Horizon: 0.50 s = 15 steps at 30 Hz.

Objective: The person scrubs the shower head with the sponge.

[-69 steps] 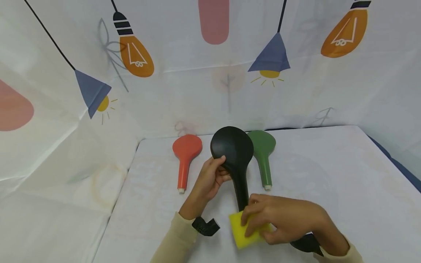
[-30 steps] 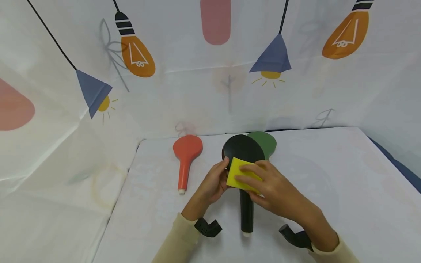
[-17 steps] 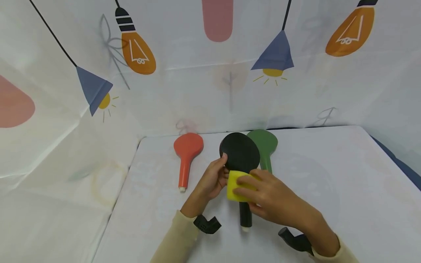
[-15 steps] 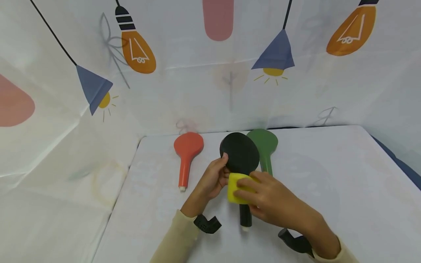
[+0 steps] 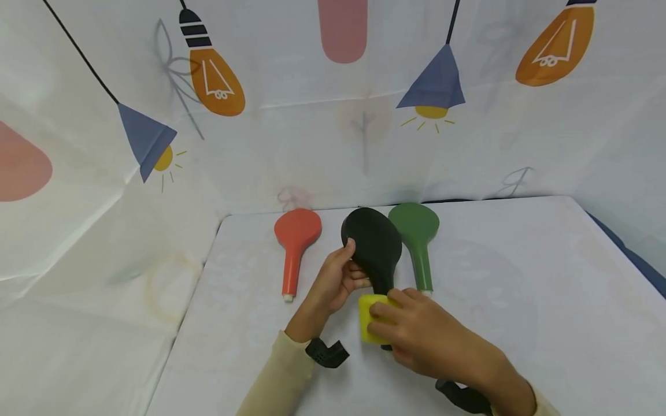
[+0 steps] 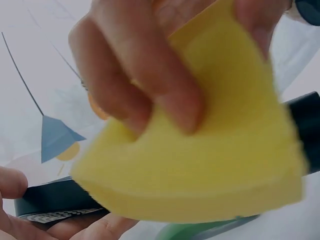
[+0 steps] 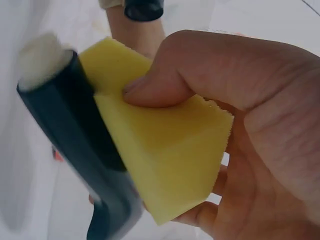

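A black hand shower head [image 5: 370, 240] is held over the table with its round head pointing away and its handle toward me. My left hand [image 5: 335, 277] grips the round head at its left edge, thumb on top and fingers beneath. In the left wrist view, a pale dotted face shows on the underside of the head [image 6: 55, 197]. My right hand [image 5: 426, 332] pinches a yellow sponge [image 5: 366, 323], bent against the lower handle. The white end of the handle [image 7: 70, 110] sticks out beyond the sponge in the right wrist view.
On the white table [image 5: 520, 289] lie a red shower head [image 5: 298, 231] to the left and a green shower head [image 5: 414, 222] just right of the black one. A printed cloth [image 5: 291, 150] hangs behind the table's far edge. Both wrists wear black camera mounts.
Over the last second, my right hand has slid the sponge from near the round head down the handle toward its end. The black shower head has turned and tilted slightly in my left hand.
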{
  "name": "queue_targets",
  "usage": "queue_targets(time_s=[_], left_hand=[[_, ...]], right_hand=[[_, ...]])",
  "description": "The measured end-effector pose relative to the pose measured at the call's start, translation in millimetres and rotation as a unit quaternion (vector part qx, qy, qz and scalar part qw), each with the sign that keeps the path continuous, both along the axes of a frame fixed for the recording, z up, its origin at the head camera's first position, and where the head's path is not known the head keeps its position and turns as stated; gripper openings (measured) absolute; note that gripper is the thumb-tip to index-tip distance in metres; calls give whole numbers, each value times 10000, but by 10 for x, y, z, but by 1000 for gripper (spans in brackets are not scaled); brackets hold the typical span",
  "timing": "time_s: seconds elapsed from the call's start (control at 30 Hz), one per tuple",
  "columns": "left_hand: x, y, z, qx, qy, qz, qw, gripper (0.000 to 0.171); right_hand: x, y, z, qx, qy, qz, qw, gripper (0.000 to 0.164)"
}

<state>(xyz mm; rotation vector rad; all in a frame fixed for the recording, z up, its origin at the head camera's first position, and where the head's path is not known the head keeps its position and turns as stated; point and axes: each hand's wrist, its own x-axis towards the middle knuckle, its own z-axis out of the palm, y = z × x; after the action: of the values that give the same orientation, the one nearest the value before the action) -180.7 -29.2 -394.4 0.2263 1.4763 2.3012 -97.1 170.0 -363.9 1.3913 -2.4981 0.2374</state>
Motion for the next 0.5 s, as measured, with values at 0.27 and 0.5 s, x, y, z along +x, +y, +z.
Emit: queue_targets(time_s=[0.27,0.5], left_hand=[[-24,-49,33,179,-226,334,9990,57],[-30,-99,65,438,-309,411,9977,49]], right_hand=[[83,-1,26,229,-97,381,9990,32],[130,175,147,295,-1601,1586,9738,41]])
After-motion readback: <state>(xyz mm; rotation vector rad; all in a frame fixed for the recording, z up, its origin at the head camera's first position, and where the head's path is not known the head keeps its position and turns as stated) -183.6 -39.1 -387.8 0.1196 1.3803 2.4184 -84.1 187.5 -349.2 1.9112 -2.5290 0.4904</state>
